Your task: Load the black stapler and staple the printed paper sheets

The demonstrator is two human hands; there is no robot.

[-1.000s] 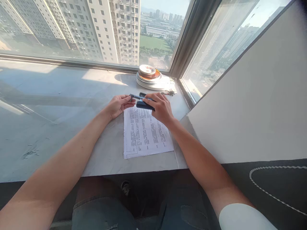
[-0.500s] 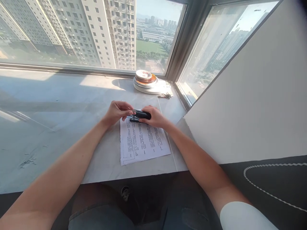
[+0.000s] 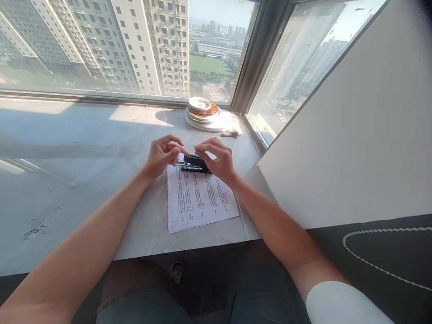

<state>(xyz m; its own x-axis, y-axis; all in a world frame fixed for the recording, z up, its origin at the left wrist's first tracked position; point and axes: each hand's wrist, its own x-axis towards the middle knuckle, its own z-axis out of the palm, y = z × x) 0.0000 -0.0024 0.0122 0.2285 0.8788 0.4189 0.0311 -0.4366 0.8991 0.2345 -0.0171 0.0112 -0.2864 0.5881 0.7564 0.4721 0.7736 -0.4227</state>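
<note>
A black stapler [image 3: 195, 163] lies across the upper end of printed sheets of paper [image 3: 202, 202], its metal rail sticking out at the left. My left hand [image 3: 162, 155] is at the stapler's left end, index finger stretched towards it and the other fingers loosely bent; nothing shows in its grasp. Over the stapler's right part, my right hand [image 3: 219, 157] pinches a small grey strip of staples [image 3: 198, 150] between thumb and fingertips. The right hand's palm hides the stapler's right end.
Beyond the hands, a stack of plates [image 3: 202, 114] stands by the window corner, with a small dark corded item [image 3: 231, 134] beside it. Loose staples [image 3: 35, 231] lie at the left of the pale sill [image 3: 84, 202]. A white wall [image 3: 337, 148] rises at the right.
The small grey strip has passed from my left fingers to my right. My right hand has let go of the stapler body and lifted; the stapler now rests on the paper.
</note>
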